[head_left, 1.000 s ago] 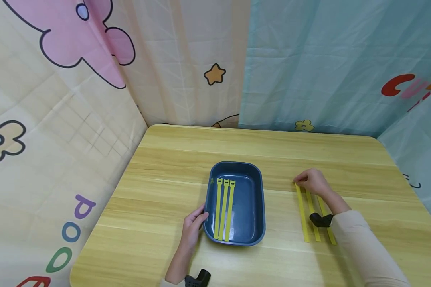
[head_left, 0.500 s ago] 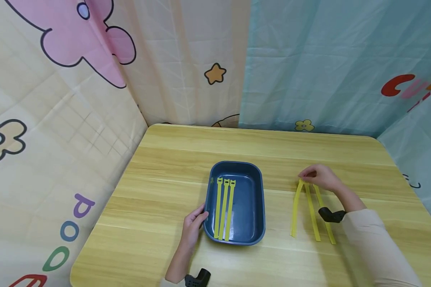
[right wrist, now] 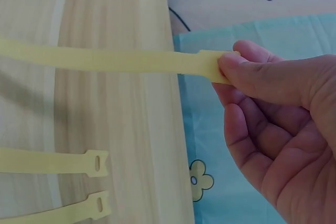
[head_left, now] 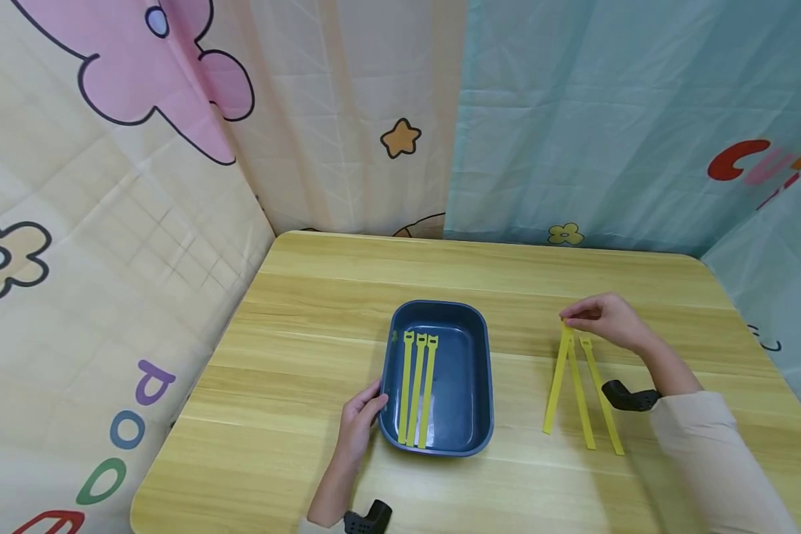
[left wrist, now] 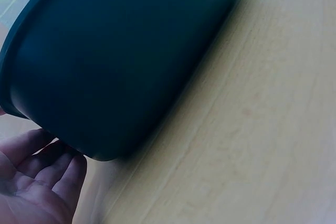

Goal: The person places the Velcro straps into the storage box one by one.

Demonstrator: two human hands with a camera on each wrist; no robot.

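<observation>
My right hand (head_left: 604,319) pinches the slotted head of a yellow hook-and-loop cable tie (right wrist: 131,60) between thumb and forefinger. Its strap slants down from the raised head, tail toward the table's near side. Two more yellow ties, one (right wrist: 47,161) above the other (right wrist: 63,212) in the right wrist view, lie on the table beside it. My left hand (head_left: 359,423) holds the left wall of a dark blue tray (head_left: 489,386), thumb at the rim and fingers against the outside. Inside the tray, three yellow ties (head_left: 417,393) lie side by side along its left.
The wooden table (head_left: 294,311) has its far edge against a patterned cloth backdrop (head_left: 347,111). A black wrist camera (head_left: 630,397) sits on the right wrist, over the table near the rightmost loose tie. Another camera (head_left: 368,518) is on the left wrist.
My right hand has lifted the head of the leftmost loose tie up and away, moving slightly right; its tail has swung left. My left hand and the tray have stayed put.
</observation>
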